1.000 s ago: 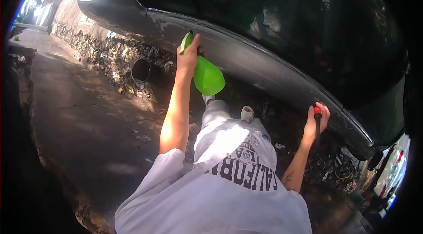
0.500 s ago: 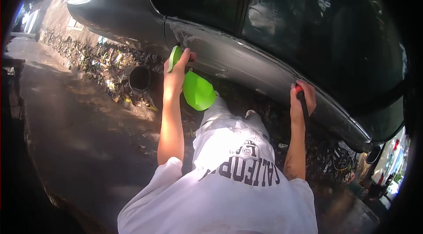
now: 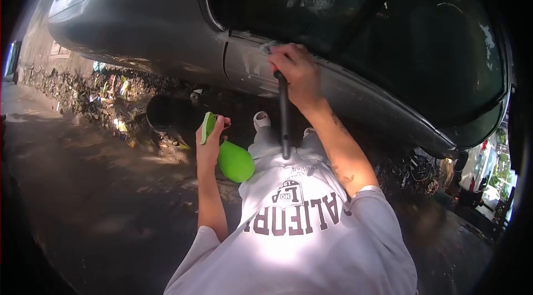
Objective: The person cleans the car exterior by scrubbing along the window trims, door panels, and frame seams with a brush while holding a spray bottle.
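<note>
In the head view, the left hand (image 3: 206, 149) is left of the middle, with its fingers wrapped around the green spray bottle (image 3: 236, 162). The right hand (image 3: 302, 79) is near the top middle, its fingers curled tight around the black tool (image 3: 284, 114), close to the car door (image 3: 240, 64). Wet-looking streaks mark the door. The tool could slip if the grip gets wet, and grit under its blurry end might scratch the paint.
</note>
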Available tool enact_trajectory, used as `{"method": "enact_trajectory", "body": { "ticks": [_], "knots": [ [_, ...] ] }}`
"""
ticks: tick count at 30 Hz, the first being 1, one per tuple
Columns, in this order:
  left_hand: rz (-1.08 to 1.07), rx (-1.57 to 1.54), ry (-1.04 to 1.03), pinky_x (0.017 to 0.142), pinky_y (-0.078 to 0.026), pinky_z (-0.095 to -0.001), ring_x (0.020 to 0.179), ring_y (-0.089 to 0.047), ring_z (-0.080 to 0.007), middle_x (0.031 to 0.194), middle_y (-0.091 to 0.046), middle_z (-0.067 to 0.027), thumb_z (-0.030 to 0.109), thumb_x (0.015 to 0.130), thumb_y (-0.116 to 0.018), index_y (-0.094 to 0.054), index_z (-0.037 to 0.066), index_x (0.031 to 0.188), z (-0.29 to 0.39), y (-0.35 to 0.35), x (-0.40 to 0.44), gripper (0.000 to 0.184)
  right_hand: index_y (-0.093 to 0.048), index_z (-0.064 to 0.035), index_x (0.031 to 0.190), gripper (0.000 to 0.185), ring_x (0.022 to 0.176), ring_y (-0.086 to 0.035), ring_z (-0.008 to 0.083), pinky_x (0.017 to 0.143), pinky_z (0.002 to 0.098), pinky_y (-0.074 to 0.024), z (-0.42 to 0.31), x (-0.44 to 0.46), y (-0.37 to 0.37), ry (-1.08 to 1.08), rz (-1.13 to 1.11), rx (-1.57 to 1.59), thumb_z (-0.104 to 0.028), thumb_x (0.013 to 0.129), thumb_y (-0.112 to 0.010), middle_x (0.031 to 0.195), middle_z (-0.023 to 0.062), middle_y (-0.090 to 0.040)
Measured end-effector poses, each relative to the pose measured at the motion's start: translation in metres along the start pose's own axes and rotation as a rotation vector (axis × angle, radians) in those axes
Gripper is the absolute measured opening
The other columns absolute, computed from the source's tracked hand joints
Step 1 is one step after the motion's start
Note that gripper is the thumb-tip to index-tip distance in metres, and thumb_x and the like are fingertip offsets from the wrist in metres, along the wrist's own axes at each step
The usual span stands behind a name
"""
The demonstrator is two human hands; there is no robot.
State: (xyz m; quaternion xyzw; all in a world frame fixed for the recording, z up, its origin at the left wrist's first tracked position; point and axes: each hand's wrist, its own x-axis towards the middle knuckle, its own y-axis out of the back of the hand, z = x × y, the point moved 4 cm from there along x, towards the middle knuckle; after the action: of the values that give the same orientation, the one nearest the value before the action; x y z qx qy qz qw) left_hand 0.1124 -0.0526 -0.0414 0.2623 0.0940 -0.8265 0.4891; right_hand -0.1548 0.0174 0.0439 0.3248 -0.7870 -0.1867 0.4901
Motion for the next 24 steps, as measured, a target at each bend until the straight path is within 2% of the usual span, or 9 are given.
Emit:
{"method": "enact_trajectory", "body": {
  "ticks": [3, 6, 10, 12, 17, 18, 19, 22, 24],
  "knots": [
    [0.026, 0.016, 0.063, 0.075, -0.051, -0.031, 0.101, -0.069, -0.0131, 0.102, -0.075, -0.0023, 0.035, 0.102, -0.067, -0.07, 0.007, 0.109, -0.012, 0.022, 0.001, 0.03, -0.073, -0.0084, 0.083, 0.023, 0.089, -0.069, 0.0282, 0.072, 0.0394, -0.058, 0.039, -0.066, 0.082, -0.108, 0.093, -0.277, 0.006, 0.066, -0.074, 0.097, 0.0072, -0.071],
    [0.014, 0.078, 0.083, 0.076, -0.05, -0.0319, 0.102, -0.069, -0.0141, 0.103, -0.075, -0.0025, 0.039, 0.102, -0.067, -0.07, 0.008, 0.11, -0.022, 0.029, 0.006, 0.032, -0.072, -0.0088, 0.082, 0.023, 0.089, -0.068, 0.0275, 0.071, 0.0385, -0.0582, 0.034, -0.07, 0.072, -0.158, 0.126, -0.25, 0.006, 0.064, -0.074, 0.095, 0.0066, -0.071],
    [-0.122, 0.267, 0.018, 0.077, -0.049, -0.0319, 0.104, -0.069, -0.0147, 0.105, -0.074, -0.0027, 0.042, 0.102, -0.066, -0.068, 0.009, 0.112, -0.011, 0.01, 0.023, 0.034, -0.064, -0.0111, 0.083, 0.016, 0.095, -0.064, 0.0243, 0.074, 0.0367, -0.0594, -0.038, 0.029, -0.046, -0.01, 0.113, -0.052, 0.001, 0.073, -0.07, 0.094, 0.0011, -0.063],
    [-0.165, 0.289, 0.037, 0.078, -0.049, -0.0321, 0.105, -0.069, -0.0145, 0.105, -0.074, -0.0023, 0.043, 0.102, -0.066, -0.068, 0.01, 0.111, 0.012, -0.008, 0.018, 0.034, -0.064, -0.0111, 0.083, 0.015, 0.095, -0.064, 0.0243, 0.076, 0.0371, -0.0597, -0.046, 0.04, -0.064, -0.047, 0.074, -0.001, -0.001, 0.074, -0.07, 0.094, 0.0004, -0.063],
    [-0.267, 0.221, 0.089, 0.078, -0.049, -0.032, 0.104, -0.067, -0.0137, 0.105, -0.074, -0.0016, 0.042, 0.102, -0.067, -0.067, 0.01, 0.107, 0.012, -0.024, 0.02, 0.033, -0.072, -0.0083, 0.086, 0.024, 0.094, -0.068, 0.0272, 0.078, 0.0381, -0.0586, 0.041, -0.067, 0.066, -0.193, 0.093, -0.136, 0.007, 0.067, -0.074, 0.099, 0.0036, -0.073],
    [-0.218, 0.218, 0.078, 0.072, -0.051, -0.0298, 0.089, -0.063, -0.0103, 0.098, -0.074, -0.001, 0.039, 0.102, -0.067, -0.072, 0.005, 0.103, 0.012, -0.026, 0.018, 0.035, -0.071, -0.007, 0.084, 0.022, 0.091, -0.07, 0.0278, 0.078, 0.037, -0.0586, 0.062, -0.1, 0.102, -0.231, 0.156, -0.239, 0.007, 0.068, -0.076, 0.097, 0.0067, -0.074],
    [-0.221, 0.209, 0.078, 0.072, -0.051, -0.0298, 0.089, -0.063, -0.0103, 0.098, -0.074, -0.001, 0.039, 0.102, -0.067, -0.072, 0.005, 0.103, 0.007, -0.026, 0.017, 0.035, -0.071, -0.006, 0.083, 0.021, 0.091, -0.071, 0.0284, 0.077, 0.0374, -0.0582, 0.077, -0.13, 0.134, -0.351, 0.181, -0.376, 0.008, 0.069, -0.077, 0.097, 0.0093, -0.074],
    [-0.239, 0.302, 0.04, 0.071, -0.05, -0.029, 0.088, -0.063, -0.0101, 0.097, -0.075, -0.0014, 0.04, 0.101, -0.067, -0.071, 0.005, 0.106, 0.003, -0.03, 0.02, 0.036, -0.07, -0.0065, 0.083, 0.021, 0.091, -0.072, 0.0286, 0.078, 0.0385, -0.0578, 0.065, -0.104, 0.135, -0.409, 0.312, -0.201, 0.009, 0.069, -0.076, 0.097, 0.0091, -0.074],
    [-0.262, 0.339, 0.008, 0.071, -0.05, -0.029, 0.088, -0.062, -0.0101, 0.097, -0.075, -0.0018, 0.04, 0.101, -0.067, -0.071, 0.004, 0.106, 0.015, -0.046, 0.014, 0.036, -0.07, -0.0088, 0.087, 0.022, 0.095, -0.068, 0.0288, 0.081, 0.0387, -0.0566, 0.045, -0.048, 0.073, -0.294, 0.165, -0.022, 0.003, 0.07, -0.077, 0.101, 0.004, -0.073]
  ]
}}
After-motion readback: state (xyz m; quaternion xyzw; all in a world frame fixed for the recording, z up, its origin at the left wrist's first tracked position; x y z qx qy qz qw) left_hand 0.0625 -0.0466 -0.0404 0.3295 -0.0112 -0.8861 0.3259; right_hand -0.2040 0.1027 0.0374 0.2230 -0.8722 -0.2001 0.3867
